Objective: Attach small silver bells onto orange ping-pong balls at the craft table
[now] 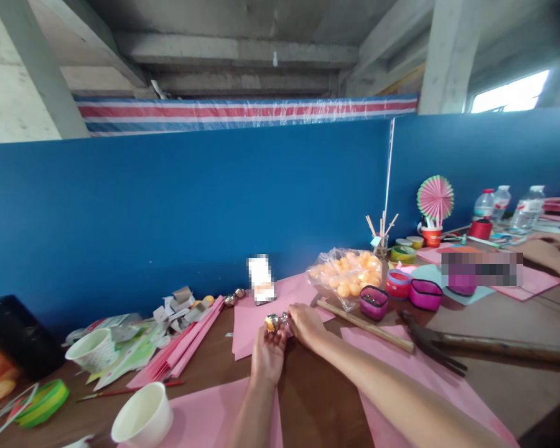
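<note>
My left hand [267, 358] is palm up, fingers curled under a small ball [271, 322] that is part yellow-orange and part shiny silver. My right hand [304, 323] comes in from the right, its fingers pinched together at a shiny silver piece [284, 317] touching or right beside the ball. The exact join between the two is too small to make out. Beneath both hands lie a pink paper sheet [247, 333] and the brown table. Just beyond stands a lit phone [261, 281], leaning on the blue partition. Silver balls [234, 297] rest left of it.
A clear bag of orange balls [350, 274] lies to the right, near purple tubs [425, 295], a wooden stick [368, 326] and a hammer [448, 342]. Left are paper cups [142, 415], folded pink paper [186, 348] and a paintbrush [130, 390]. A co-worker's hand [541, 255] is far right.
</note>
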The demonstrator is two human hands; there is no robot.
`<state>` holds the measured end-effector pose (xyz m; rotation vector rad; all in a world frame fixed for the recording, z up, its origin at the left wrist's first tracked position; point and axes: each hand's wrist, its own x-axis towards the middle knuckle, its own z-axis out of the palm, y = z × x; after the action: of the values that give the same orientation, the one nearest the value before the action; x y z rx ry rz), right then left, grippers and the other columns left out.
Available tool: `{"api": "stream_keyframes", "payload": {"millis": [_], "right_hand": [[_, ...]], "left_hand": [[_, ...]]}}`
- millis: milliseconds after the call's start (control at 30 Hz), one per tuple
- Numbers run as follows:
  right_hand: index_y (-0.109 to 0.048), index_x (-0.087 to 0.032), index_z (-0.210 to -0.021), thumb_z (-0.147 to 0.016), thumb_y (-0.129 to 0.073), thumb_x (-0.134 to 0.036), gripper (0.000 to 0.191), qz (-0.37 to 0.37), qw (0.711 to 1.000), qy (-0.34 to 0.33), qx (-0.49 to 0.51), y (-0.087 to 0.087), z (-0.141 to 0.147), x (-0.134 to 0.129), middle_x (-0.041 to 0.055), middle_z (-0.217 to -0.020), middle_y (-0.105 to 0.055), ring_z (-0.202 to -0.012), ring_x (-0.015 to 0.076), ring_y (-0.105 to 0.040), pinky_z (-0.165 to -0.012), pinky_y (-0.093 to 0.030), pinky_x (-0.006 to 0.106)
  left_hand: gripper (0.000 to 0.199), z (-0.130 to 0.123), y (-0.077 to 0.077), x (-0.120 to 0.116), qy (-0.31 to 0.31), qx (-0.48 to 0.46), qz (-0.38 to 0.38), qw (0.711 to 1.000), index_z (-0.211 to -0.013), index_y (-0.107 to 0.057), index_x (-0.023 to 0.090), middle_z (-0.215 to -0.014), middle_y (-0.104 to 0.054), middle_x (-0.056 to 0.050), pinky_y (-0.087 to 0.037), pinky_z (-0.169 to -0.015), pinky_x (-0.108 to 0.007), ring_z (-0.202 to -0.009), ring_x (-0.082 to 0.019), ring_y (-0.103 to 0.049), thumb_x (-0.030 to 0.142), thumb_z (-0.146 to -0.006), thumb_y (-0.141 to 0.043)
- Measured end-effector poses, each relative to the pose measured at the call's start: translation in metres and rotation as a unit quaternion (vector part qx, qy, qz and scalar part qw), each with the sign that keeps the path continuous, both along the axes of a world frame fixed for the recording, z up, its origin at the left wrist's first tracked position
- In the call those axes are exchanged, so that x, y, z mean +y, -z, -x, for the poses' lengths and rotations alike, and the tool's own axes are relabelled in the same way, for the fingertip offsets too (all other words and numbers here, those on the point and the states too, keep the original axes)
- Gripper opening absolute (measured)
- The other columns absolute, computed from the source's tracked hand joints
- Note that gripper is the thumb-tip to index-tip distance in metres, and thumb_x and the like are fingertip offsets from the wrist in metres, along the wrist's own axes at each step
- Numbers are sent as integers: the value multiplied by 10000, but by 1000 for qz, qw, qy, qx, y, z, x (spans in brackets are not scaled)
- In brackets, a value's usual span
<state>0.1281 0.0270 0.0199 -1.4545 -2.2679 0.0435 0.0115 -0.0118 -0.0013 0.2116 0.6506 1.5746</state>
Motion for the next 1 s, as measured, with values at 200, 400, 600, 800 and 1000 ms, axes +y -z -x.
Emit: {"api": "stream_keyframes", "payload": {"millis": [200, 400, 600, 800, 1000], "right_hand": [[-519, -175, -816, -763, -460, -190, 81, -9, 998, -18, 62, 2, -2, -13, 19, -766, -609, -679, 127, -549, -578, -344, 197], [-509, -181, -761, -776, -436, -191, 75, 1, 973, -73, 218, 7, -9, -24, 16, -732, -596, -693, 138, -548, -626, -379, 219], [-522, -184, -737, -778, -429, -190, 102, 27, 938, -99, 331, 11, -17, -28, 26, -742, -589, -689, 148, -549, -655, -418, 249], [-517, -185, -781, -800, -432, -294, 139, 67, 896, -100, 428, 12, -19, -31, 19, -728, -591, -668, 144, -557, -618, -434, 239], [-534, -178, -701, -789, -451, -366, 223, 167, 847, -121, 489, 18, -20, -31, -9, -589, -552, -526, 119, -514, -497, -403, 216]], "left_hand": [[103, 1, 0, 0, 9, 12, 1, 1000, -733, -574, 113, -713, -611, -65, -506, -626, -237, -657, -135, -608, 180, -756, -499], [79, 1, 1, 0, 10, 8, -14, 1000, -742, -566, 119, -723, -615, -61, -508, -645, -252, -646, -129, -603, 174, -746, -509], [60, 0, 3, -1, 15, 25, -31, 999, -746, -564, 120, -717, -618, -57, -509, -676, -269, -664, -136, -607, 158, -740, -518], [75, -3, 8, -1, 28, 60, -38, 997, -774, -566, 121, -725, -628, -65, -509, -702, -284, -691, -151, -616, 172, -719, -570], [139, -5, 5, -2, 28, 98, -58, 993, -832, -574, 135, -834, -639, -73, -499, -747, -298, -789, -171, -614, 176, -701, -599]]}}
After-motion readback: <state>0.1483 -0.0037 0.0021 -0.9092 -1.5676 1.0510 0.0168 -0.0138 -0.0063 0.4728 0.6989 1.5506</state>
